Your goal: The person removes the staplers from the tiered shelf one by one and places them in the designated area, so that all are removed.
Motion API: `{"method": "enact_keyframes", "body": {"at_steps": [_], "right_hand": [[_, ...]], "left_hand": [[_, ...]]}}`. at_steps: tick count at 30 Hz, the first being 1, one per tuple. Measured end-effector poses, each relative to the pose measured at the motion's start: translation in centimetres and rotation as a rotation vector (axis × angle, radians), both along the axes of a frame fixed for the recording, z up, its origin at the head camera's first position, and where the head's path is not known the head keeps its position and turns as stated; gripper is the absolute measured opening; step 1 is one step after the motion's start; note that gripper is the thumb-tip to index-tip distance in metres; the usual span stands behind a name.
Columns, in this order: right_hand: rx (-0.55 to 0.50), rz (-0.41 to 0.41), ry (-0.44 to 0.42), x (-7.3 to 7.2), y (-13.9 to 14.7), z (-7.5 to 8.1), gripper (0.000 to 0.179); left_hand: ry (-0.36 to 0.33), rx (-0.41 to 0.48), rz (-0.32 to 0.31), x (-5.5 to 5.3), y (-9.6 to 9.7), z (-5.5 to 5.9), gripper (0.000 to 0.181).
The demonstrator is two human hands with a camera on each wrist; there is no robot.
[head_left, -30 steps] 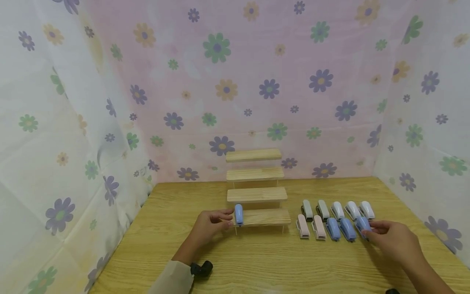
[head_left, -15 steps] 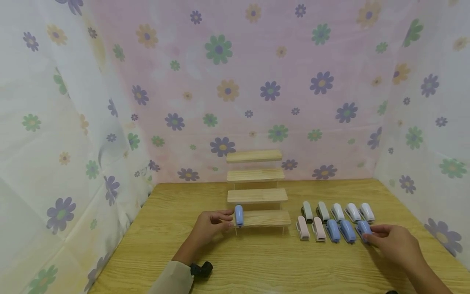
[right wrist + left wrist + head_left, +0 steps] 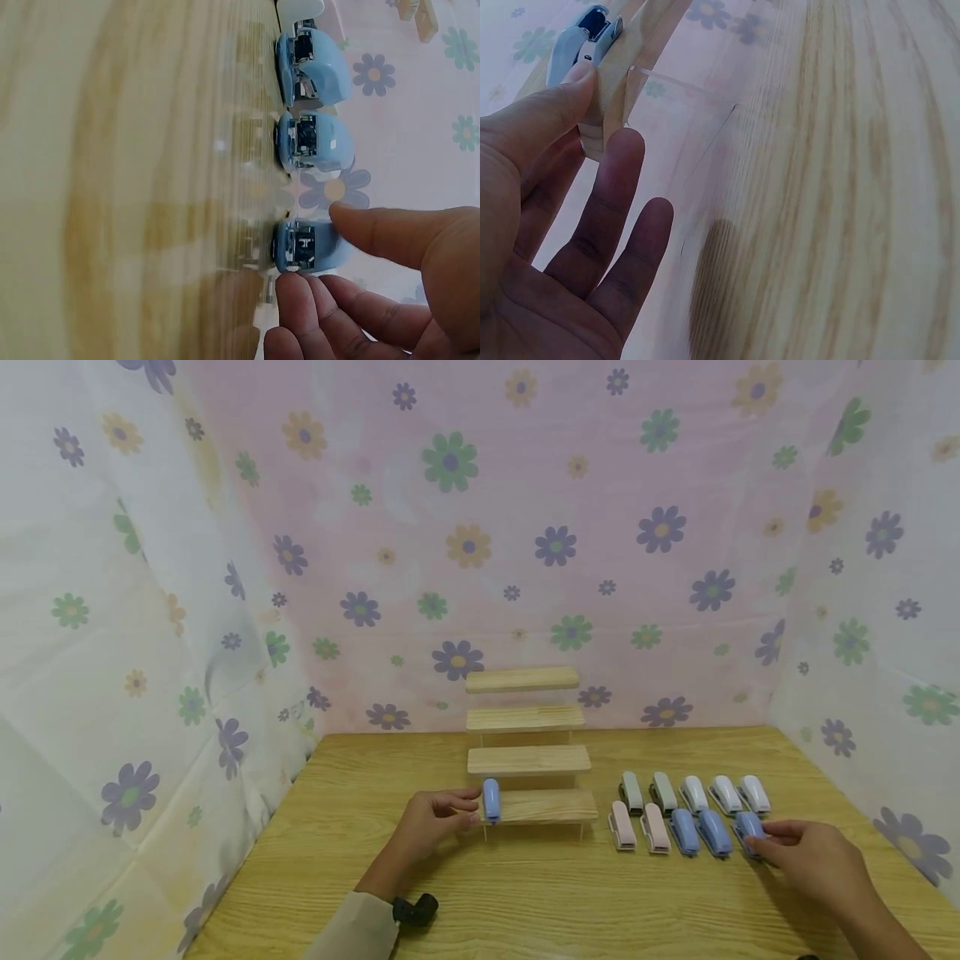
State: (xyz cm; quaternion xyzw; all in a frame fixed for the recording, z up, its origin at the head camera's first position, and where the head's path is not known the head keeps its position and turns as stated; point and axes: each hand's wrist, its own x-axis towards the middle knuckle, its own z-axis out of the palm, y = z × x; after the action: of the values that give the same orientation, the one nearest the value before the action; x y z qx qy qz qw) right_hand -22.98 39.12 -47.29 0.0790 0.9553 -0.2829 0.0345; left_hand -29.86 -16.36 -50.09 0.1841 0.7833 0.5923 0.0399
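A blue mini stapler (image 3: 491,800) stands at the left end of the lowest wooden step (image 3: 540,807). Beside it is my left hand (image 3: 435,827), its thumb and index fingertips close against the stapler and step end. In the left wrist view the thumb tip overlaps the stapler (image 3: 574,49), and the other fingers are loosely spread. My right hand (image 3: 817,860) pinches the rightmost blue stapler (image 3: 750,832) of the front row between thumb and fingers. That stapler (image 3: 324,244) still sits on the table in the right wrist view.
Front row: two pink staplers (image 3: 622,827) and two more blue staplers (image 3: 715,835). Behind them stand two grey-green staplers (image 3: 631,793) and several white staplers (image 3: 724,795). Three higher wooden steps (image 3: 528,760) rise behind the lowest one. Flowered cloth (image 3: 510,527) encloses the table.
My right hand has shifted the rightmost blue stapler slightly nearer to me, level with its row. The left hand stays beside the step. The head view has moved a little.
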Motion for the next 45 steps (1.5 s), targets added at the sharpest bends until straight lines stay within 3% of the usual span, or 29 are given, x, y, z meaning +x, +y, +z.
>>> {"method": "enact_keyframes", "body": {"at_steps": [11,24,36,45], "right_hand": [[0.040,0.006,0.078,0.0,-0.3,1.4,0.089],[0.073,0.053,0.291,-0.8,-4.0,3.6,0.073],[-0.021,0.117,0.379,-2.2,-10.3,5.8,0.063],[-0.092,0.162,0.398,-3.5,-14.4,6.5,0.054]], "left_hand": [[0.022,-0.014,0.002,0.1,-0.1,0.3,0.019],[0.005,-0.021,0.017,0.2,-0.1,0.4,0.018],[0.004,-0.033,0.017,0.2,0.0,0.4,0.020],[-0.005,-0.006,0.002,0.2,0.0,0.3,0.018]]}}
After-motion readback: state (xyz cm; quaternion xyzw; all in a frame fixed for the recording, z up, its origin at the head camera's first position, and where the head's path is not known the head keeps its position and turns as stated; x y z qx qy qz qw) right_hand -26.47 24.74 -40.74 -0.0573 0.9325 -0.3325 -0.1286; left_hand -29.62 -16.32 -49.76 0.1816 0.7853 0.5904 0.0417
